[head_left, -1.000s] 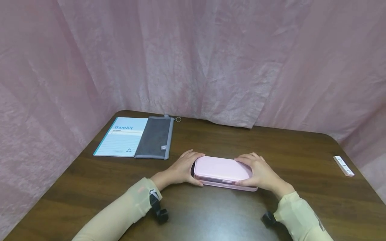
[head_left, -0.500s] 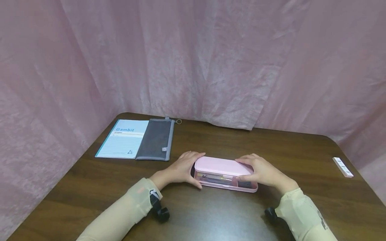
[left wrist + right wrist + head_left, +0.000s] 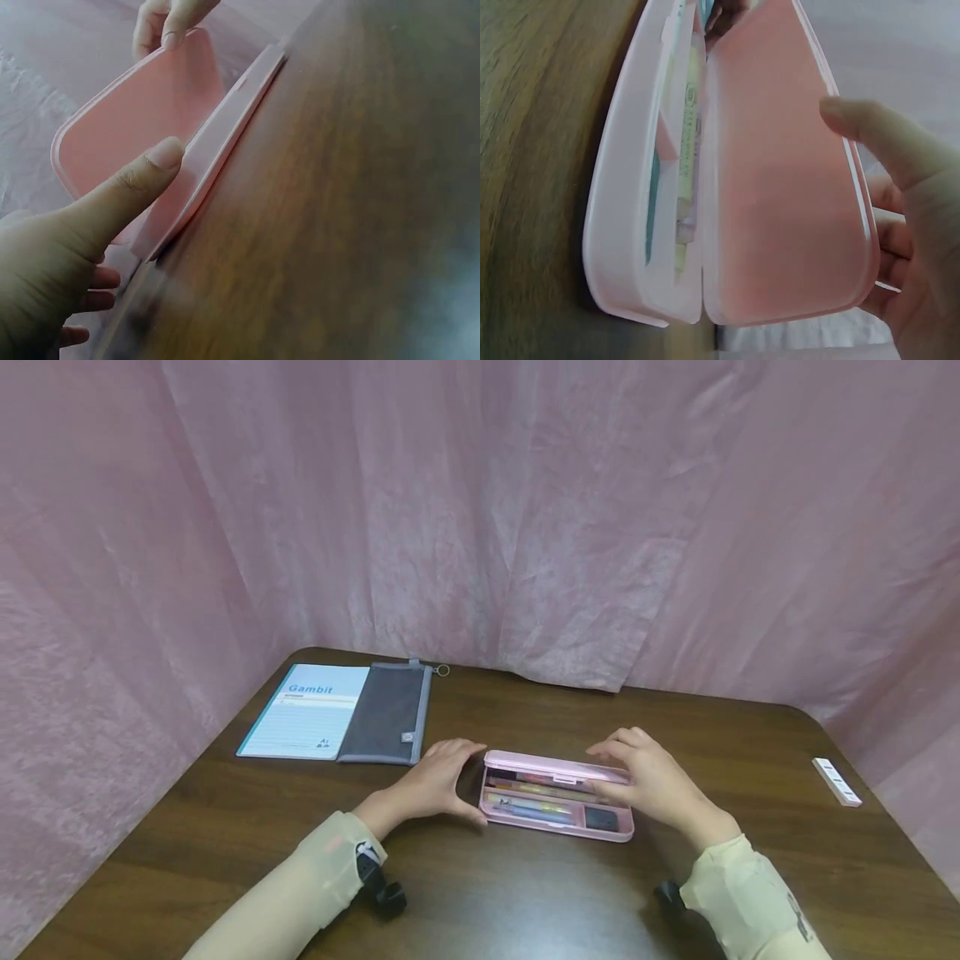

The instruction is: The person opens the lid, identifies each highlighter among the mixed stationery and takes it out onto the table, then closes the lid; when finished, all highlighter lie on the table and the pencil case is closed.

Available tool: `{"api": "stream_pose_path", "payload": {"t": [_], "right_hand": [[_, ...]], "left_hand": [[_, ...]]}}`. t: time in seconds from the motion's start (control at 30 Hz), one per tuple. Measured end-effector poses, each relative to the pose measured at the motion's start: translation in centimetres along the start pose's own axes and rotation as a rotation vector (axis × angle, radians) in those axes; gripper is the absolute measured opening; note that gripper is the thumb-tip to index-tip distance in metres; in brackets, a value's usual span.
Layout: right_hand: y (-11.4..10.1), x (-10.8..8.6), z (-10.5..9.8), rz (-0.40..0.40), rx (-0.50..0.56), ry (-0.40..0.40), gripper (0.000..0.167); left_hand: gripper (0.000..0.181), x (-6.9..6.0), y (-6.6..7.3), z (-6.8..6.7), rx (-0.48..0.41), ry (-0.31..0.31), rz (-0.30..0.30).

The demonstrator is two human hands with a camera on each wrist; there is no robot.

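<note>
A pink pencil case (image 3: 557,832) lies on the table, its hinged lid (image 3: 780,187) raised. Inside, the head view shows several pens (image 3: 536,806) in long compartments and a dark block (image 3: 602,819) at the right end. My right hand (image 3: 651,781) pinches the lid's free edge, thumb on the inner face and fingers behind. At the case's left end is my left hand (image 3: 429,783), thumb and fingers spread around the corners; a gap shows between palm and case. Whether its fingertips touch the case I cannot tell.
A light blue notebook (image 3: 307,710) labelled "Gambit" and a grey zip pouch (image 3: 384,714) with a ring lie at the back left. Near the right edge of the brown table (image 3: 487,893) is a small white strip-like box (image 3: 837,782). Pink curtains (image 3: 480,510) hang behind.
The lid has swung up and back with my right hand, baring the contents. My left hand has slid slightly left, off the case's end. The view has shifted a little.
</note>
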State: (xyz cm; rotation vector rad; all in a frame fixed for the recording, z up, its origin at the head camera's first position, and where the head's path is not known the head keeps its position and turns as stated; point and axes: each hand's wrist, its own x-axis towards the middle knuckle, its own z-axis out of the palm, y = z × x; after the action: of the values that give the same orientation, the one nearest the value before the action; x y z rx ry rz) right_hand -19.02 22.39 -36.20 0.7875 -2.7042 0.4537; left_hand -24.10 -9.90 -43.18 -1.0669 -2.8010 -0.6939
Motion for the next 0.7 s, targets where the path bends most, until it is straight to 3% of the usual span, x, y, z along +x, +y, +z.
{"api": "stream_pose_path", "payload": {"t": [0.2,0.47,0.7], "right_hand": [[-0.15,0.14,-0.13,0.017,-0.065,0.144,0.031],[-0.46,0.41,0.41,-0.023,-0.134,0.341,0.026],[-0.21,0.61,0.77,-0.063,-0.145,0.424,0.023]], "left_hand": [[0.096,-0.10,0.03,0.13,0.055,0.029,0.032],[0.091,-0.05,0.66,0.63,0.067,-0.002,0.030],[0.085,-0.23,0.69,0.85,0.072,-0.002,0.039]]}}
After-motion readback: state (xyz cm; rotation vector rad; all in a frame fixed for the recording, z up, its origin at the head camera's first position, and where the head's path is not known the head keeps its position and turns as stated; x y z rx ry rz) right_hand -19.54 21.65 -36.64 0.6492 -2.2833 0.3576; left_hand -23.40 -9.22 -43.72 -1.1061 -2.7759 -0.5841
